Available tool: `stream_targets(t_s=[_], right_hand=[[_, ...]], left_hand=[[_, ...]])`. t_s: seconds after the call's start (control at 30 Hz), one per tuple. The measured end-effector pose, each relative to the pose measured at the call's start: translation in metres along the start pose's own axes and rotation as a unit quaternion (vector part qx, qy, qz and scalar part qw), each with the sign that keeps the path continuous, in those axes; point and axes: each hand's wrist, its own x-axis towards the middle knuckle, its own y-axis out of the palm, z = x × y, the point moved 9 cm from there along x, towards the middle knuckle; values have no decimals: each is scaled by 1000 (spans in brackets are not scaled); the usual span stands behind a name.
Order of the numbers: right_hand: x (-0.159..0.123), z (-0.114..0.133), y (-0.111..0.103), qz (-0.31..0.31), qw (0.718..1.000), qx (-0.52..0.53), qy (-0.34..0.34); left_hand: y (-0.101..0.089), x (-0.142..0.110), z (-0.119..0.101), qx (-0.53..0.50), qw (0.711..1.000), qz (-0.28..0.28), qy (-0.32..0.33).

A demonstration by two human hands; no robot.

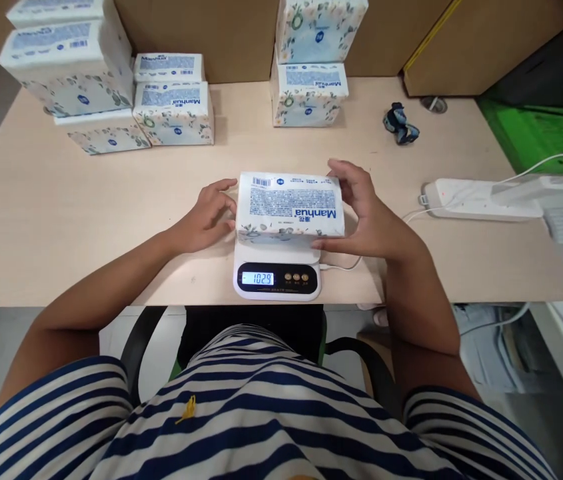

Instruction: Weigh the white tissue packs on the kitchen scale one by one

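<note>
A white soft pack of tissues (288, 205), printed "Manhua" in blue with leaf patterns, sits over the platform of a white digital scale (277, 279). Its lettering is upside down to me, and it hides most of the platform. The lit display seems to read 102.9. My right hand (368, 213) grips the pack's right end, thumb along the front lower edge and fingers at the far side. At the left end, my left hand (208, 217) has its fingers apart and curved, fingertips at the pack's edge; whether they press on it is hard to tell.
Stacked tissue packs (94, 73) stand at the back left, beside two smaller-looking packs (174, 113). Another stack (310, 93) is at the back middle. A dark scrunched item (400, 125) and a white power strip (484, 199) with cables lie right. A cable (344, 267) runs from the scale.
</note>
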Motion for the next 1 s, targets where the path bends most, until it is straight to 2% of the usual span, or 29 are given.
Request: stream_targets(t_s=[0.1,0.13,0.27,0.4,0.47,0.57,0.73,0.9,1.0], right_hand=[[1,3,-2,16,1000,12,1],[2,4,-4,9,1000,20,-5],[7,-3,-21,-86,996,4,-4],[8,-7,-35,-188,981,17,-30],[7,-8,-39,-221,973,42,-50],[8,-18,-44,-257,965,42,-40],[6,-35,-50,-294,954,37,-45],[7,-50,-49,-285,957,31,-33],[7,-53,-49,-287,955,47,-51]], left_hand=[[12,0,-3,-20,997,75,29],[12,0,-3,-21,996,77,29],[10,0,-7,2,996,81,46],[1,1,-4,-4,999,8,45],[-5,1,4,-28,998,-46,19],[-11,1,14,-52,993,-102,-12],[-14,0,13,-49,993,-112,0],[-16,-2,10,-64,990,-118,34],[-16,-1,9,-66,990,-120,41]])
